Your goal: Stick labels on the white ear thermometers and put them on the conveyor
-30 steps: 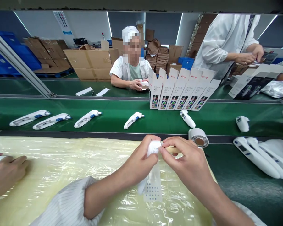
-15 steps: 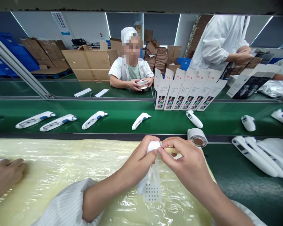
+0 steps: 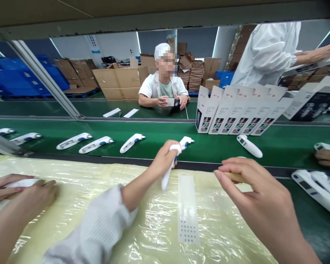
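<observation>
My left hand (image 3: 166, 156) is closed around a white infrared thermometer (image 3: 167, 178) at the near edge of the green belt. Just beyond its fingers lies another thermometer (image 3: 187, 141) with a blue button, partly covered by the hand. My right hand (image 3: 260, 190) is closed in a pinch above the yellow film, with a tan stick-like tool (image 3: 234, 176) in it, mostly hidden by the fingers. Between the hands, a translucent strip (image 3: 187, 205) with rows of small grey dots lies flat on the yellow plastic film (image 3: 148, 220).
Several thermometers lie along the green belt (image 3: 107, 128); others are piled at right (image 3: 313, 187). Printed boxes (image 3: 236, 113) stand open beyond the belt. A co-worker's hands (image 3: 30, 198) hold a white thing at left; another hand (image 3: 326, 158) reaches in at right. A person sits opposite.
My hands have drawn apart: the left moved forward to the belt with the thermometer, the right moved away to the right. The dotted strip now lies uncovered. The view has shifted left.
</observation>
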`<state>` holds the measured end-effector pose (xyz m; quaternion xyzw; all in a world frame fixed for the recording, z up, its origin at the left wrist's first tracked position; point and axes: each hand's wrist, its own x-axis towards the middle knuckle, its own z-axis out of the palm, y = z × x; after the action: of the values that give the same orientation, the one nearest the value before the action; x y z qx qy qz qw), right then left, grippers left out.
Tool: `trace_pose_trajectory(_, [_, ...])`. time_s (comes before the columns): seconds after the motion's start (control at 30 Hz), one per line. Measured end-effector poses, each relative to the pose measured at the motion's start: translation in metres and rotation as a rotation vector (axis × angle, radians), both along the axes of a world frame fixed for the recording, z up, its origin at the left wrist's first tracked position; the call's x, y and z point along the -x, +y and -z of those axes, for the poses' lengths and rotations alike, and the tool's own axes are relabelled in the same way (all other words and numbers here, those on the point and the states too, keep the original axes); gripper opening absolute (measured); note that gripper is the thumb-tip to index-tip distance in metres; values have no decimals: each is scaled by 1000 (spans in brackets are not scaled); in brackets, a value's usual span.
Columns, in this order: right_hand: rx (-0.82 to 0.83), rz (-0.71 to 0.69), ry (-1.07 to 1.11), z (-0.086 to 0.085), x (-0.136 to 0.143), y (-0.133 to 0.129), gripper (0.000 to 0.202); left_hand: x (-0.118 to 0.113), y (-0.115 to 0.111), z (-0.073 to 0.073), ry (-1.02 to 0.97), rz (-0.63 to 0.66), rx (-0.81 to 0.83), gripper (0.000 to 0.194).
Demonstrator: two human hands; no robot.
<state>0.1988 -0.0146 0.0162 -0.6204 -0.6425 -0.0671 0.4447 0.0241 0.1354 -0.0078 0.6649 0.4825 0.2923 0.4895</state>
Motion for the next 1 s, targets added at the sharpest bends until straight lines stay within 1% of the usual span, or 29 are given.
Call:
trace_pose_trajectory(0.1, [25,-44,-3,6,-1,-3,12,-6,65,9,112,-148,-74,28])
trace_pose_trajectory(0.17, [17,-76,-62,13,-2,-5,11,-8,98,15,209,-211,-130,33])
trace_pose_trajectory(0.23, [6,-95,-138,21,-4,-5,12,-8,119,20,310,-242,-187,35])
trace_pose_trajectory(0.27, [9,-101,-167,24,-5,-6,13,-8,124,22,358,-248,-213,35])
trace_pose_trajectory(0.33, [48,-119,-200,30,-6,-9,16,-6,126,25,440,-245,-258,35])
trace_pose_trajectory(0.37, [84,-131,-204,32,-5,-11,16,-5,123,25,469,-238,-282,36])
trace_pose_trajectory(0.43, [191,-168,-196,37,0,-17,17,-2,111,25,495,-209,-338,38])
trace_pose_trajectory(0.5, [339,-209,-187,41,8,-24,18,4,89,25,477,-157,-400,39])
trace_pose_trajectory(0.57, [489,-255,-181,46,18,-29,17,15,59,24,432,-72,-449,38])
trace_pose_trajectory(0.63, [593,-289,-177,50,26,-31,18,30,21,25,381,76,-473,35])
trace_pose_trajectory(0.67, [625,-298,-176,52,29,-31,19,37,2,27,352,178,-477,32])
trace_pose_trajectory(0.73, [656,-293,-176,55,33,-31,19,49,-33,32,310,365,-469,30])
trace_pose_trajectory(0.8, [651,-276,-176,56,34,-30,19,56,-57,39,306,471,-459,31])
trace_pose_trajectory(0.87, [637,-267,-175,57,34,-29,19,57,-70,46,337,500,-467,34])
trace_pose_trajectory(1.0, [639,-278,-190,60,36,-28,21,53,-75,55,425,520,-545,39])
